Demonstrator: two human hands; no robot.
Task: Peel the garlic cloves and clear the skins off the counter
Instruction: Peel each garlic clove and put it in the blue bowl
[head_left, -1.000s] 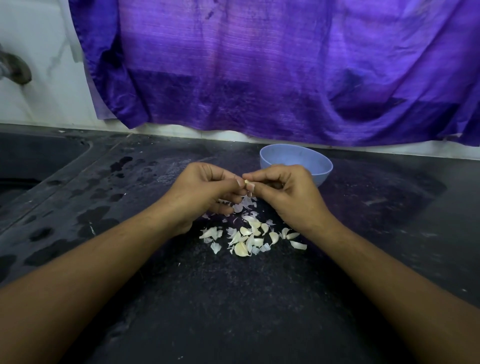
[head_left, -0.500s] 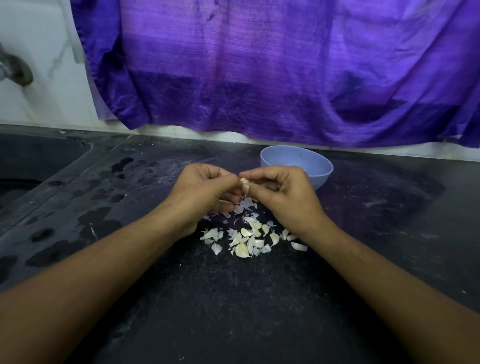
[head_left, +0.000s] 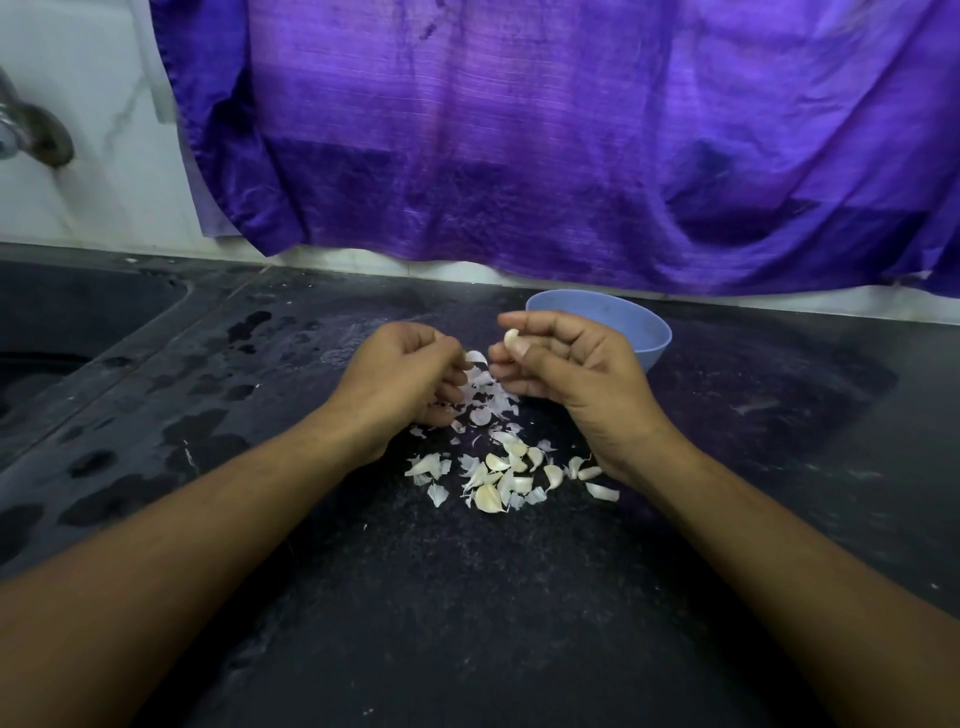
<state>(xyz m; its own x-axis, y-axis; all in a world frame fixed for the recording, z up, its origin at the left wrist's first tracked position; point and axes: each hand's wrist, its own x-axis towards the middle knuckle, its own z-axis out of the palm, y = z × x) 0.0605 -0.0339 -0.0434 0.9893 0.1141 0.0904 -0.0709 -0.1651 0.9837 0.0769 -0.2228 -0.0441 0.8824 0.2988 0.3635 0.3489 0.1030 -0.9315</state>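
peeling was the step in hand: my right hand (head_left: 566, 374) pinched one garlic clove (head_left: 511, 339) between thumb and forefinger, just in front of the blue bowl (head_left: 655, 347), and the clove's pale, smooth, curved back showed bare at the fingertips. my left hand (head_left: 405, 384) was curled and apart from the right, with a skin flake (head_left: 475, 357) pinched at its fingertips, thin, white and papery. below and between both hands lay the pile (head_left: 498, 483) on the bench (head_left: 467, 613): loose skins cupped like little shells, mixed with a few plump, cream, crescent-shaped cloves on my side. which of those were already peeled i could not tell. i judged the task midway at best, since no skins had been cleared. the next move, as i saw it, called for dropping the flake and carrying the clove to the bowl, or turning it first to check its hidden side. the bowl looked like smooth plastic, round and shallow, and my hand hid its bottom. the bench was dark speckled stone, matt, with wet patches toward the sink (head_left: 78, 322) on my left. skins would likely cling there and want a flat sweeping palm.
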